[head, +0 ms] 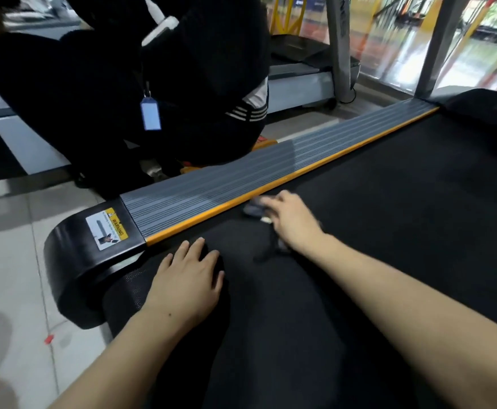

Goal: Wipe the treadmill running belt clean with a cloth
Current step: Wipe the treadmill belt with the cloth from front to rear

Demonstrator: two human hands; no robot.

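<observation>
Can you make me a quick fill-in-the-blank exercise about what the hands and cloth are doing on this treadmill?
1. The left hand lies flat on the black ____.
2. The right hand presses a dark ____ onto the belt.
3. The strip between the belt and the grey side rail is coloured ____.
4. The warning sticker sits on the black end cap, on the ____ side of the belt.

Missing words: belt; cloth; orange; left
</observation>
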